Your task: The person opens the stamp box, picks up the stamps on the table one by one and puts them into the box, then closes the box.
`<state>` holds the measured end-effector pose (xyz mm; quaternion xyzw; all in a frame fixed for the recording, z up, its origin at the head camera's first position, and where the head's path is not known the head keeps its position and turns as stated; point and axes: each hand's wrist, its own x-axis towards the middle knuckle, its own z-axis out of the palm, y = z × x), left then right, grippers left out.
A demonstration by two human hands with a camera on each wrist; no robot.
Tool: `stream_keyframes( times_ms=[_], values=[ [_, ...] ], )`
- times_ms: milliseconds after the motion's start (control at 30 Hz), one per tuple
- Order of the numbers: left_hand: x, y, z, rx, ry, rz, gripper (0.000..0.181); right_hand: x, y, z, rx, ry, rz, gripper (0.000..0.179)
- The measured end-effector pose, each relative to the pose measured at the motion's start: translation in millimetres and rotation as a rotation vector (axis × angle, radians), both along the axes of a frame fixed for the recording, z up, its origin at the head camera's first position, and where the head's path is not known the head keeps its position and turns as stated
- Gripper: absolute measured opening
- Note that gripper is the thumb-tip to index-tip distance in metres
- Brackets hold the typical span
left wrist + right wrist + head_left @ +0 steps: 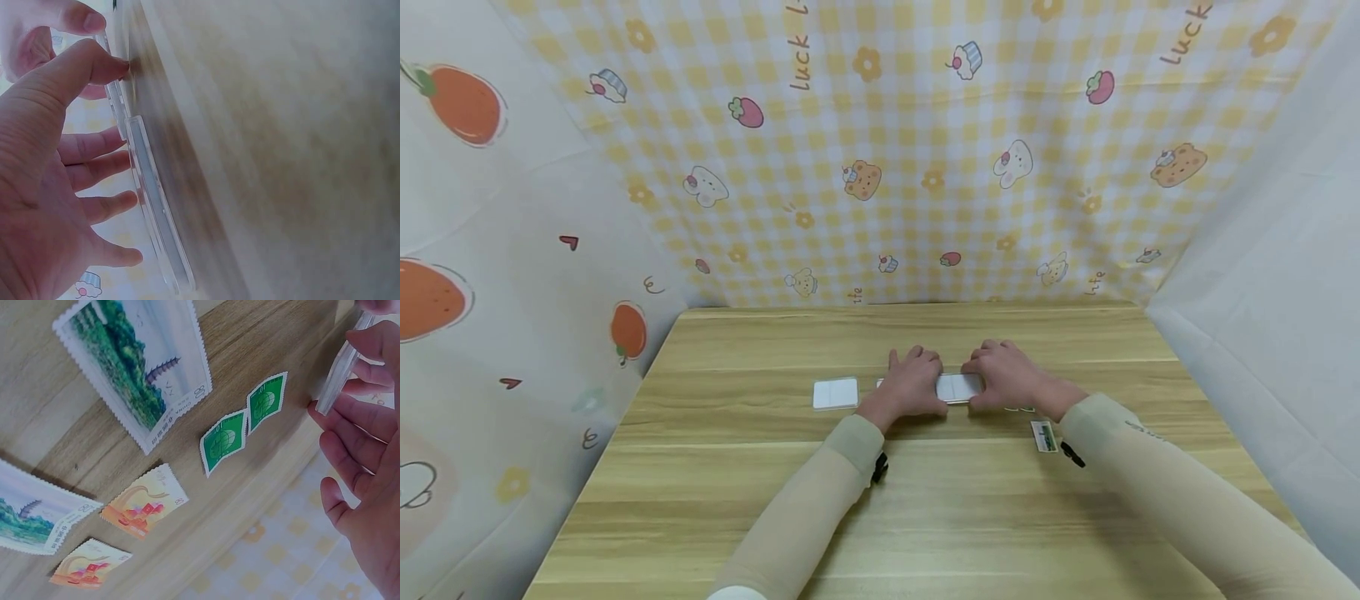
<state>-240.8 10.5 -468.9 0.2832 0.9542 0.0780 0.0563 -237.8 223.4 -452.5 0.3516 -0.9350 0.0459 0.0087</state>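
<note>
A flat clear plastic case (958,387) with a pale inside lies between both hands on the wooden table. My left hand (912,385) grips its left end, thumb at the near edge and fingers toward the far edge. At the other end my right hand (1009,377) pinches the case, its thumb and index finger (369,344) on the clear rim in the right wrist view. A second clear case (156,200) lies below the left palm, mostly covered by that hand in the head view. Farther left rests a third case (835,393).
Right of the hands lie loose postage stamps: a large pagoda stamp (156,369), another scenic one (31,512), two green stamps (269,403) and two orange ones (145,503). The wooden table (775,517) ends at a checked curtain (895,225) behind.
</note>
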Motion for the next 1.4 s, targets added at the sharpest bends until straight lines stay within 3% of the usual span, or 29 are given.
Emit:
stream_keyframes(
  times_ms=[367,767,1100,1400],
  values=[
    [-0.9,-1.8,-4.9,0.021,0.0,-0.009,0.057,2.2,-7.7,4.8,0.096,0.045,0.008,0.048],
    [-1.3,-6.5,2.8,0.112,-0.04,-0.046,0.043,4.0,-13.6,9.5,0.19,0.042,0.006,0.051],
    [-2.4,-7.3,6.3,0.132,-0.045,-0.081,0.031,2.9,-12.7,13.4,0.148,-0.003,0.019,0.043],
    [0.2,-3.8,4.4,0.058,-0.023,-0.048,0.039,-0.8,-9.9,14.6,0.127,-0.02,0.026,0.038]
  ],
)
